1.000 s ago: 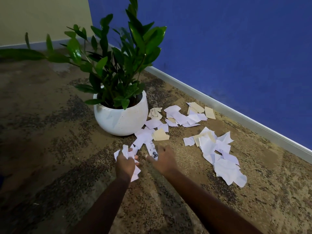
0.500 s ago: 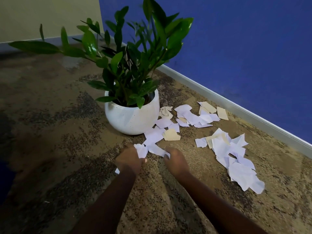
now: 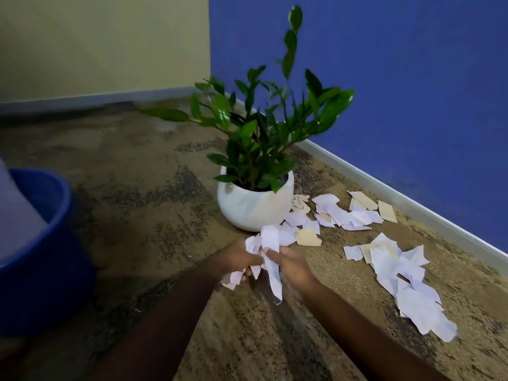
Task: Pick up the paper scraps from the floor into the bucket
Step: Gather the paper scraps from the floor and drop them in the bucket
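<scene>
- The floor [image 3: 137, 188], a mottled brown carpet, spreads out from the white pot [image 3: 253, 207] on every side.
- The blue bucket [image 3: 41, 284] stands well to the left of the pot and is cut off by the frame edge. Something pale grey sits inside it, perhaps a liner or paper; too little shows to tell.
- The pot holds a leafy green plant [image 3: 261, 127].
- Loose paper scraps [image 3: 343, 213] lie just right of the pot. A second spread [image 3: 406, 284] lies farther right of it and nearer the person.
- A tan scrap [image 3: 308, 237] lies just in front of the pot, on its right.
- A crumpled bundle of white scraps [image 3: 268, 240] is held off the floor in front of the pot, with strips hanging below it.
- The left hand [image 3: 236, 257] and right hand [image 3: 294, 266] both clasp this bundle, fingers curled into it from either side.
- I judge that a handful has been gathered and is ready to carry.
- The next move calls for taking both hands leftward from the pot to above the bucket without shedding the dangling strips, then letting go.
- Most scraps are not yet collected.
</scene>
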{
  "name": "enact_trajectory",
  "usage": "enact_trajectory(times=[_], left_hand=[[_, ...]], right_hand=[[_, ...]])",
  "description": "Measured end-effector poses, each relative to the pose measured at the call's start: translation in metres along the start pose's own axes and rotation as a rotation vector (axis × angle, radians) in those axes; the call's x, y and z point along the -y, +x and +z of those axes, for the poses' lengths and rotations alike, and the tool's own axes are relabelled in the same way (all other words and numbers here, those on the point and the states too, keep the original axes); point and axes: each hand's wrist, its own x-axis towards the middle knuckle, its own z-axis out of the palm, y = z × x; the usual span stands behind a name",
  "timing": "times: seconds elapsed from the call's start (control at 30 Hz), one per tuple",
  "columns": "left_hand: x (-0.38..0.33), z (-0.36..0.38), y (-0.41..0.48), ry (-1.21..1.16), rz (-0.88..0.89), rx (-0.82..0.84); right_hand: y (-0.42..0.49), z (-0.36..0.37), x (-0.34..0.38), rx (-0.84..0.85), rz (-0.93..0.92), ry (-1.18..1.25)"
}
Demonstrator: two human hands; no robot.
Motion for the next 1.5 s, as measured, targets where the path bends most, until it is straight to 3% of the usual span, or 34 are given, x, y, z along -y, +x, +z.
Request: enact_trajectory(times=[0.13,0.43,0.53,0.7,0.87,1.03,1.33,1.5], left_hand=[[-0.026,-0.044,-0.039,0.068,0.08,-0.066],[-0.033,-0.169,-0.12,0.529,0.157,-0.625],[-0.009,-0.209,-0.143,0.592,0.109,-0.771],[0.031,-0.252,-0.171,0.393,-0.146,-0.944],[0.055,-0.27,-0.181,0.238,-0.285,-0.971],[0.055,-0.267,-0.175,0.145,-0.39,-0.99],[0.013,-0.201,-0.15,0.324,0.053,-0.893],[-0.005,-0.141,-0.12,0.498,0.137,-0.752]], right_hand=[[-0.016,0.024,0.038,-0.01,-0.061,-0.038],[-0.07,0.151,0.116,0.242,-0.369,-0.373],[-0.09,0.204,0.13,0.343,-0.443,-0.406],[-0.106,0.278,0.136,0.416,-0.415,-0.378],[-0.1,0.335,0.127,0.437,-0.262,-0.297],[-0.104,0.337,0.127,0.459,-0.208,-0.311],[-0.081,0.251,0.136,0.321,-0.372,-0.234],[-0.066,0.171,0.123,0.278,-0.439,-0.419]])
